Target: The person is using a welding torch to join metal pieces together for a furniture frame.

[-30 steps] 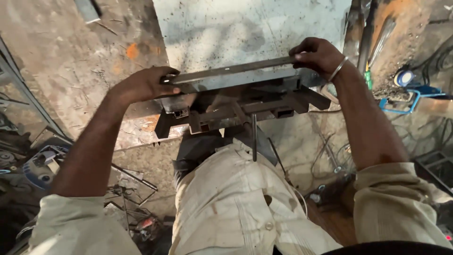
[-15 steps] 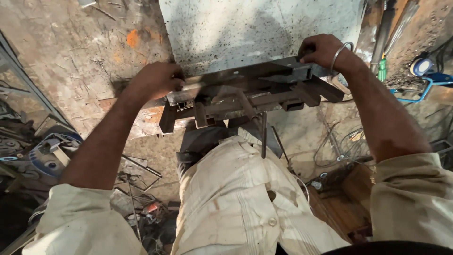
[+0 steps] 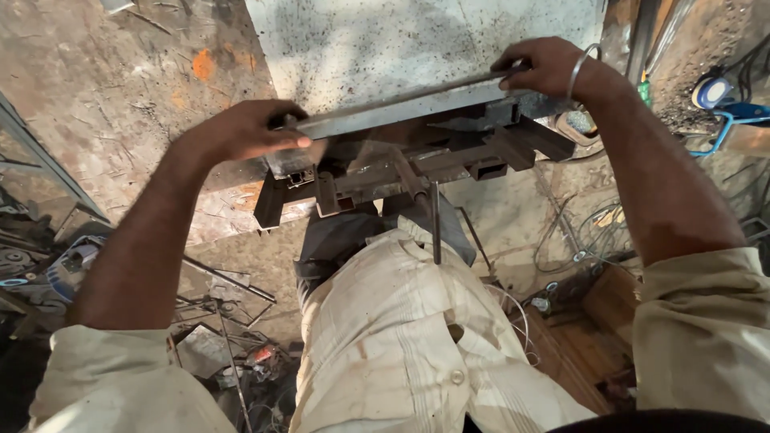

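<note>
A long grey steel angle bar point(image 3: 401, 108) lies across a rusty welded frame of square tubes point(image 3: 417, 164) in front of me. My left hand point(image 3: 241, 128) grips the bar's left end, thumb along its edge. My right hand point(image 3: 545, 68), with a metal bangle on the wrist, grips the bar's right end. Behind the bar lies a pale speckled metal sheet point(image 3: 417, 40). A thin steel rod point(image 3: 435, 220) hangs down from the frame over my knee.
A blue power tool point(image 3: 68, 269) and scrap metal lie on the ground at the left. Wires point(image 3: 577, 232) and a wooden block point(image 3: 609, 301) lie at the right. A blue-framed object point(image 3: 726, 108) sits at the far right on the dirt floor.
Both hands have kept hold of the bar. The bar and frame now sit lower and more tilted in view, the right end higher, as the view shifted.
</note>
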